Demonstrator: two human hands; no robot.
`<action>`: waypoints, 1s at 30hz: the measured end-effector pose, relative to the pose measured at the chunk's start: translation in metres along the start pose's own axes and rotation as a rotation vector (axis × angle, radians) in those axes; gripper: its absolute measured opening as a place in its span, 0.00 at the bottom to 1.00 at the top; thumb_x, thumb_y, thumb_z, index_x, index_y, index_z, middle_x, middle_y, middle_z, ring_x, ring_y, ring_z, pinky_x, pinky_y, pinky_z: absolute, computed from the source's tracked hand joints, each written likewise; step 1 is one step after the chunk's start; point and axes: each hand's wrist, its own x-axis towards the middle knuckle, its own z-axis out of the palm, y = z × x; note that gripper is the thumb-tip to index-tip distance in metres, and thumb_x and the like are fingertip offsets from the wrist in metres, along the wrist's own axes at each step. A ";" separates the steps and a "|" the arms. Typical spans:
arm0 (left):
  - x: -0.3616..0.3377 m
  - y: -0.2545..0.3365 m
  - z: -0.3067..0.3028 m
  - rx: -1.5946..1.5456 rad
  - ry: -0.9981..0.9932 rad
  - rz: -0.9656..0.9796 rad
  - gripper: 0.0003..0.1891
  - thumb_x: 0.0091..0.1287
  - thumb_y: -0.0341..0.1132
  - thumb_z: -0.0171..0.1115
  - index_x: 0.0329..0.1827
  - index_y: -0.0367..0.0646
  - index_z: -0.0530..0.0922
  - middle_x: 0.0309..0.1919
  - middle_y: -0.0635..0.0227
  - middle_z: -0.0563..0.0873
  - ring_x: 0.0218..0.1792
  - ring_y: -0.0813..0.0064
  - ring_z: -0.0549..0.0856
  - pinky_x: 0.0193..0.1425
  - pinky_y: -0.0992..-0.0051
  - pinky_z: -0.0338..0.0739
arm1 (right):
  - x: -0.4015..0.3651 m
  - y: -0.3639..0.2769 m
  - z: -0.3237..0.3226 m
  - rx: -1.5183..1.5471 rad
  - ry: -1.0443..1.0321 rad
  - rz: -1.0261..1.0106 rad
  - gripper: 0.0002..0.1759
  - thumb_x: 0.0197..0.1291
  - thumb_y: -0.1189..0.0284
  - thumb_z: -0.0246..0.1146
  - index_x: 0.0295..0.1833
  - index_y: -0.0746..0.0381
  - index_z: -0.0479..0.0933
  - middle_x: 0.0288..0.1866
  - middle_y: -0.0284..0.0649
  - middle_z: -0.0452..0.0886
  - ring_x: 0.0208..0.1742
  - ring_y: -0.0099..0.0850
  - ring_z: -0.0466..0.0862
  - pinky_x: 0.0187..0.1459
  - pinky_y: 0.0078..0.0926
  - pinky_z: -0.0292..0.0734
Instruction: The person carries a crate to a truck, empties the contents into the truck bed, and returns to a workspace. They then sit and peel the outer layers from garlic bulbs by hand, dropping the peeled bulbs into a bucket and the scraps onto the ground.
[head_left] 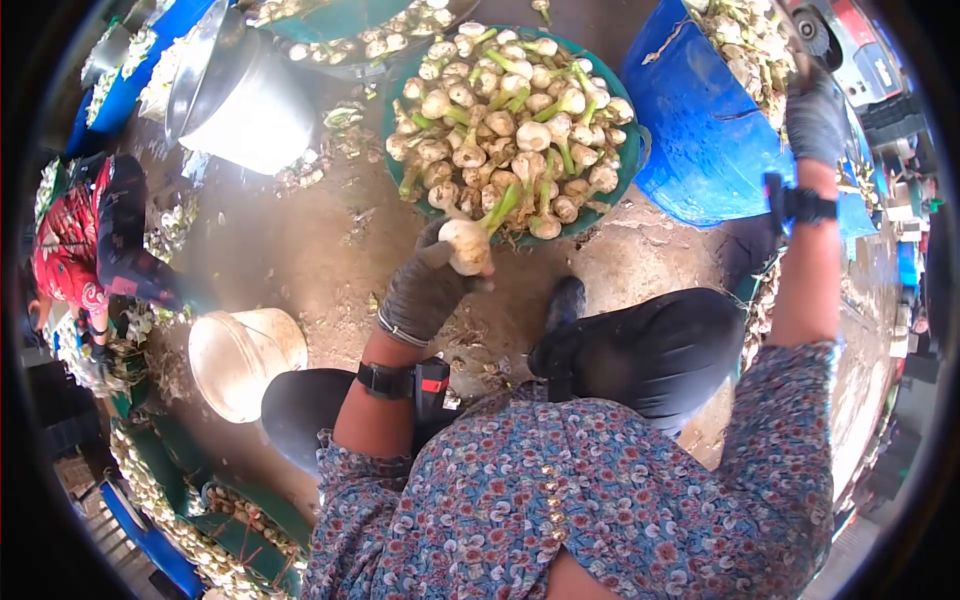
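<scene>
Floral blouse (490, 480) below, left hand (425, 290) holds a bulb (465, 247), wrist device (432, 383) marked red

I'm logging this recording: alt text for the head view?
A gloved left hand holds a pale bulb by a green basin heaped with bulbs. The gloved right hand is extended near a blue tub of more bulbs; another person is at far left.
</scene>
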 end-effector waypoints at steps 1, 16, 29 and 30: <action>-0.001 -0.003 -0.002 0.032 -0.007 0.031 0.26 0.67 0.34 0.65 0.68 0.45 0.69 0.53 0.61 0.80 0.49 0.65 0.84 0.50 0.62 0.84 | 0.016 0.013 0.004 -0.071 -0.100 0.111 0.24 0.69 0.54 0.54 0.60 0.61 0.77 0.53 0.59 0.83 0.57 0.59 0.81 0.58 0.54 0.75; 0.009 -0.035 -0.012 0.425 0.197 0.300 0.32 0.65 0.29 0.69 0.71 0.45 0.66 0.62 0.61 0.78 0.61 0.66 0.80 0.62 0.63 0.81 | -0.226 -0.221 -0.089 0.847 -0.339 -0.627 0.09 0.61 0.70 0.62 0.45 0.58 0.82 0.40 0.39 0.84 0.41 0.41 0.84 0.41 0.41 0.80; 0.019 -0.030 -0.019 0.657 0.302 0.322 0.32 0.61 0.20 0.68 0.68 0.44 0.67 0.60 0.61 0.79 0.59 0.70 0.81 0.63 0.70 0.79 | -0.258 -0.258 -0.055 0.992 -0.619 -0.193 0.09 0.52 0.76 0.71 0.40 0.61 0.80 0.35 0.43 0.82 0.36 0.42 0.85 0.37 0.35 0.81; 0.019 -0.028 -0.018 0.631 0.303 0.319 0.32 0.61 0.20 0.68 0.68 0.44 0.67 0.60 0.61 0.79 0.59 0.70 0.81 0.63 0.70 0.79 | -0.257 -0.260 -0.052 1.025 -0.642 -0.167 0.08 0.55 0.73 0.69 0.40 0.61 0.80 0.35 0.44 0.82 0.37 0.43 0.84 0.38 0.37 0.81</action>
